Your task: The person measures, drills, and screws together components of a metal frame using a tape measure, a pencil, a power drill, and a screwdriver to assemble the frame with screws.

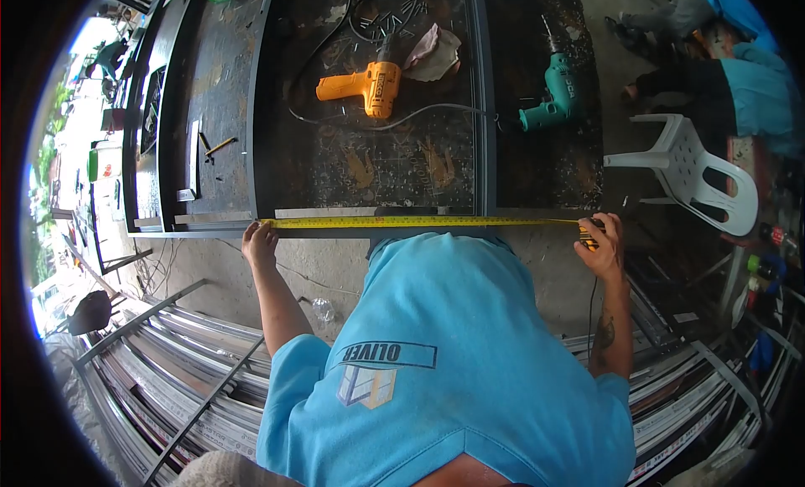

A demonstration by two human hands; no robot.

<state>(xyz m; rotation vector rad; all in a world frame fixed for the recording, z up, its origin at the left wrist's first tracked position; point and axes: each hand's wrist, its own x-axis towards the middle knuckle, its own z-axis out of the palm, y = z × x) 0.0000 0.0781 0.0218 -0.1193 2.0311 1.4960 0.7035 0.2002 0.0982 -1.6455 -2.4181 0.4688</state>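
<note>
A yellow tape measure (402, 222) is stretched along the near edge of a dark metal frame (482, 93) on the workbench. My left hand (261, 244) pinches the tape's end at the frame's left part. At the other end, beyond the frame's right upright, my right hand (602, 246) is closed around the black and yellow tape case. An orange drill (369, 89) lies inside the frame, and a teal drill (553, 97) lies to the right of it.
Screws, a crumpled cloth (433, 54) and a black cable lie on the dark bench. A white plastic chair (692, 170) stands at the right, near people in blue tops (763, 97). Long metal profiles (189, 378) are stacked on racks behind me. A pencil (220, 146) lies left.
</note>
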